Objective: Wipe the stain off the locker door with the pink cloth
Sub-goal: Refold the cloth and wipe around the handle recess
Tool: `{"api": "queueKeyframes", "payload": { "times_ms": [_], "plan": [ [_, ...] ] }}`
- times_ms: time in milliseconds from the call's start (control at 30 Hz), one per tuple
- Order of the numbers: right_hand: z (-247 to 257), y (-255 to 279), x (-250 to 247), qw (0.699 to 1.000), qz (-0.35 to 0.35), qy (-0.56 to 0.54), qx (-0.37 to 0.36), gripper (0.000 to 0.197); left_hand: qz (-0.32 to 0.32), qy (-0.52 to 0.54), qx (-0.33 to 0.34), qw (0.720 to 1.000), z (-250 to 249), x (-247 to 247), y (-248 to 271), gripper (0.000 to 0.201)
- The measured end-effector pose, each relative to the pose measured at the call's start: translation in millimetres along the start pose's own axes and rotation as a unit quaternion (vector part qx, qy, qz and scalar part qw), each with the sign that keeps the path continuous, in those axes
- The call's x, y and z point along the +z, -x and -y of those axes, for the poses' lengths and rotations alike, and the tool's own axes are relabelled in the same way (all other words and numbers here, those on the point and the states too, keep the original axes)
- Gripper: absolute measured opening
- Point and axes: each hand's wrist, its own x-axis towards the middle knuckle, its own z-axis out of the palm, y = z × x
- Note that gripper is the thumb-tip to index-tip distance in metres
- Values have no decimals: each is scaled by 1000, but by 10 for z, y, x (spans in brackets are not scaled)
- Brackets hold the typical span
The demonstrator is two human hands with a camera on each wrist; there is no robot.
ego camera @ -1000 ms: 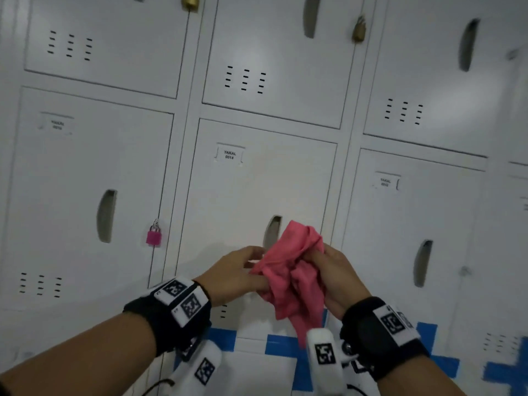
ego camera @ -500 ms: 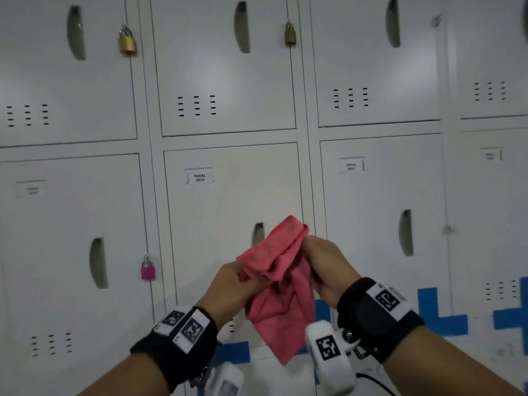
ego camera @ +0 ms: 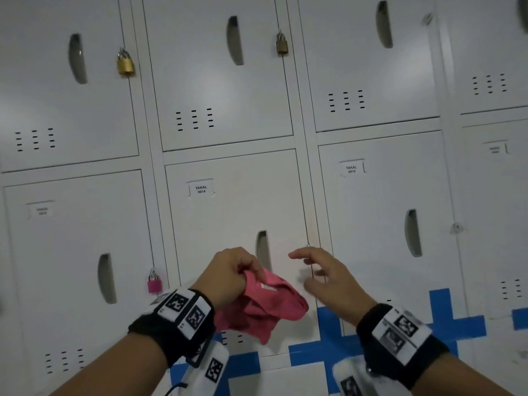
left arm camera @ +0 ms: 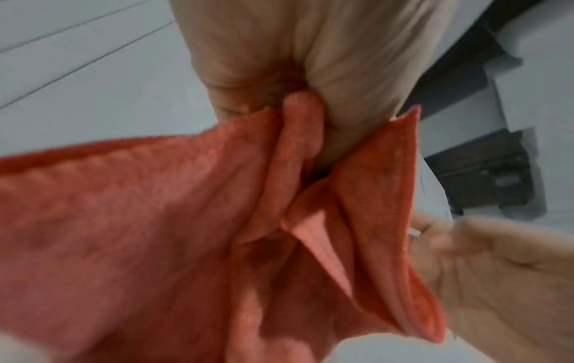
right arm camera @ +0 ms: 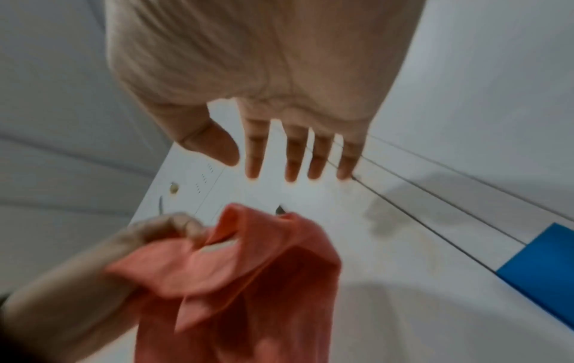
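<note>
Pink cloth (ego camera: 258, 304), bunched low in the centre of the head view, now hangs from the left hand (ego camera: 228, 274) alone; 0.5 s ago both hands gripped it. The right hand (ego camera: 328, 277) has let go, fingers spread, just right of the cloth before the locker door (ego camera: 237, 212) labelled 0014.

Left wrist view: curled fingers (left arm camera: 357, 81) pinch the cloth's folds.

Right wrist view: 4 straight fingers (right arm camera: 295, 152) and thumb hold nothing.

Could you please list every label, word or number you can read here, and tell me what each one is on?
"YAKAL 0014": label on the middle locker door.
"YAKAL 0010": label on the door to its right.
Left door's label: too blurred.
Far-right label: unreadable.
Wristband markers: patterns only.
</note>
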Motion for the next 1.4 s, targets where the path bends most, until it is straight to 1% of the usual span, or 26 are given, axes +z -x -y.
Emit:
{"api": "queueKeyframes", "payload": {
  "times_ms": [67,133,167,200,233,300,333,367,400,433,500,533,567,600,633,700,767,800,933,1000,1067,1167,1233,1300,1333,1400],
  "plan": [
    [-22,93,173,993,16,73,-87,67,-2,-4,-18,1000,-30,75,-17,46],
    [-33,156,387,974,60,168,-138,98,-24,45,-49,997,-84,153,-51,37],
    [-109,155,488,963,47,211,-160,103,-37,83,-67,994,-121,191,-75,31],
    [-165,137,572,955,14,234,-184,98,-51,116,-78,989,-161,215,-104,28],
    [-224,94,634,953,-33,228,-198,83,-61,147,-86,984,-193,231,-136,27],
    [-339,-45,649,960,-137,160,-185,48,-47,253,-117,959,-262,231,-177,34],
    [-377,-134,625,964,-169,130,-161,42,-35,306,-130,942,-270,220,-194,38],
    [-377,-229,599,964,-195,113,-141,45,-33,335,-136,932,-267,197,-206,41],
    [-359,-332,567,958,-230,111,-129,50,-46,324,-136,935,-221,172,-218,41],
    [-321,-435,524,946,-271,121,-126,54,-64,274,-126,951,-149,145,-220,40],
    [-217,-663,443,924,-339,113,-136,57,-86,100,-78,988,49,95,-184,39],
    [-160,-786,412,915,-357,114,-148,56,-82,-16,-41,996,150,71,-150,40],
    [-112,-899,401,909,-364,127,-159,55,-71,-138,-3,988,250,56,-122,45],
    [-107,-1005,425,908,-361,142,-162,53,-55,-241,19,969,347,53,-96,51],
    [-95,-1085,469,913,-349,151,-146,47,-39,-314,22,948,434,63,-81,59],
    [-139,-1158,629,920,-315,196,-126,36,-12,-402,-7,916,542,86,-77,74],
    [-231,-1133,874,915,-250,276,-157,43,6,-434,-35,900,594,116,-91,82],
    [-316,-1105,1003,902,-215,326,-186,44,10,-436,-38,899,609,133,-92,84],
    [-574,-837,1282,875,-110,380,-279,43,10,-411,-34,911,663,152,-106,80],
    [-742,-624,1287,865,-65,409,-284,46,23,-422,-34,906,697,120,-118,74],
    [-924,-457,1229,853,-45,435,-286,37,48,-428,-40,901,709,78,-128,77],
    [-1063,-354,1125,857,-32,439,-270,28,61,-427,-36,901,733,44,-126,84],
    [-959,-367,1062,872,-60,420,-246,20,62,-421,-36,904,752,46,-127,85],
    [-752,-498,965,918,-154,301,-210,7,60,-414,-41,908,747,42,-128,85],
    [-607,-597,877,920,-216,250,-209,10,57,-413,-42,908,737,36,-129,84],
    [-416,-832,698,884,-295,271,-240,18,59,-428,-45,901,717,26,-123,84]
  ]
}}
